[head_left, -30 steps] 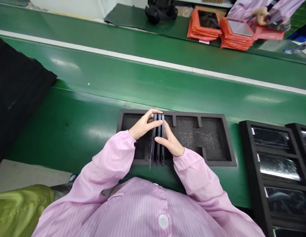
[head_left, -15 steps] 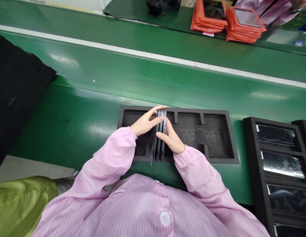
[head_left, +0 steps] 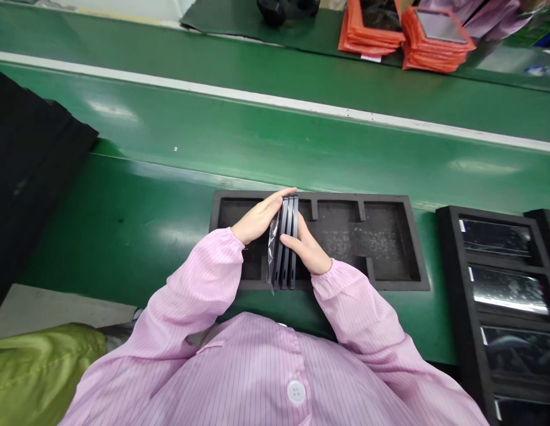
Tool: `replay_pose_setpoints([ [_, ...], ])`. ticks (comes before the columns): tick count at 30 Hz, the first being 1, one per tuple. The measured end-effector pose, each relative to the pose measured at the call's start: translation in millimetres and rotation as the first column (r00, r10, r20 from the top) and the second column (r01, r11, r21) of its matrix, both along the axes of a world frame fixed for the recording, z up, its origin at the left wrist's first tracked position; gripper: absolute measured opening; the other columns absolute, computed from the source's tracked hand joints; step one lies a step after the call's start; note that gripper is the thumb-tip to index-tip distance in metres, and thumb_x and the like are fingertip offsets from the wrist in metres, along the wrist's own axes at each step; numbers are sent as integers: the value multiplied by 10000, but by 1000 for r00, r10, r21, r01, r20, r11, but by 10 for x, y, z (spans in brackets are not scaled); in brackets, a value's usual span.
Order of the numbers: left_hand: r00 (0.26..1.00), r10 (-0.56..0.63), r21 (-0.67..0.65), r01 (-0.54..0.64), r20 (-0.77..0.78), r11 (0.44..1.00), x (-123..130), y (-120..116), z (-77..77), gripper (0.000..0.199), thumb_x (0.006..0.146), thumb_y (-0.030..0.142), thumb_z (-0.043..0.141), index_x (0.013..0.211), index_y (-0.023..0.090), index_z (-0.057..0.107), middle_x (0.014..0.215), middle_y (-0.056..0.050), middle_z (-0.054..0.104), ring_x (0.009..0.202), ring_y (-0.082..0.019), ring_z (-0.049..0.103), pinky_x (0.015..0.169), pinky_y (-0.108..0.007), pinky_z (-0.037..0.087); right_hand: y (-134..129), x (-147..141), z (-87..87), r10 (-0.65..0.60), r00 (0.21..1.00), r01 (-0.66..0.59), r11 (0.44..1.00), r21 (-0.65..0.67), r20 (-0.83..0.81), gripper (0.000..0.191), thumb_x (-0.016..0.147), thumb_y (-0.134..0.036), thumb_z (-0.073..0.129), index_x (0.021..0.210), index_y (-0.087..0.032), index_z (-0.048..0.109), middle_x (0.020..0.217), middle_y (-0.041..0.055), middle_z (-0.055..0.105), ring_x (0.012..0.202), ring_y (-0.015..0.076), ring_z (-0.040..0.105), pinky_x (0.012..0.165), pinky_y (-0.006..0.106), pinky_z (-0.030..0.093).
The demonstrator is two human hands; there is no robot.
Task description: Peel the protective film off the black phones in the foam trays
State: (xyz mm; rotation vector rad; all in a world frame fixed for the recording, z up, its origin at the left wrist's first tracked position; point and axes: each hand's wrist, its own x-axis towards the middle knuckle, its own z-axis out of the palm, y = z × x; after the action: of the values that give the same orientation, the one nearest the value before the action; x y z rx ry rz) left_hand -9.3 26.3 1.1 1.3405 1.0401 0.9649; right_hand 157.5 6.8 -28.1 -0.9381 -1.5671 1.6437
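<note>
A small stack of dark, phone-like slabs [head_left: 288, 248] stands on edge between my hands, above a black foam tray [head_left: 419, 263]. My right hand [head_left: 308, 245] grips it from the right, thumb across the near edges and fingers behind. Along the left face presses my left hand [head_left: 259, 220], its fingers stretched toward the far end. A loose clear film [head_left: 272, 248] hangs at the stack's left side, below the left fingers. The visible compartments of the tray hold nothing; the stack and hands hide its middle.
Another black foam tray [head_left: 452, 284] at right holds several dark-screened panels. Across the green bench [head_left: 137, 236] runs a white strip [head_left: 239, 98]. Orange-wrapped stacks [head_left: 434, 53] lie at the back, near a person's pink sleeve [head_left: 490, 21]. Black cloth-like material [head_left: 31, 160] stands left.
My left fingers have shifted off the stack's upper edges onto its left face. The clear film at that side shows more. My right hand keeps its hold.
</note>
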Motion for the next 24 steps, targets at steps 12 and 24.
replay_pose_setpoints([
  [12,994,-38,-32,41,102,999,-25,-45,10,739,829,646,596,1444,273,430,1445,-112,487,1237,-282,541,950,-366,521,-53,36,-6,23,999,-25,996,80,29,1132,775,-625,698,1565,-239,-16,1439,158,453,1298,300,520,1082,517,455],
  [24,1000,-11,219,8,13,976,102,-491,331,1265,654,391,861,1563,294,-14,1330,-135,522,1214,-306,569,1080,-450,449,-128,83,92,57,998,-57,909,412,11,1360,695,-661,740,1508,-257,-273,1471,195,388,1309,328,511,1071,526,467],
])
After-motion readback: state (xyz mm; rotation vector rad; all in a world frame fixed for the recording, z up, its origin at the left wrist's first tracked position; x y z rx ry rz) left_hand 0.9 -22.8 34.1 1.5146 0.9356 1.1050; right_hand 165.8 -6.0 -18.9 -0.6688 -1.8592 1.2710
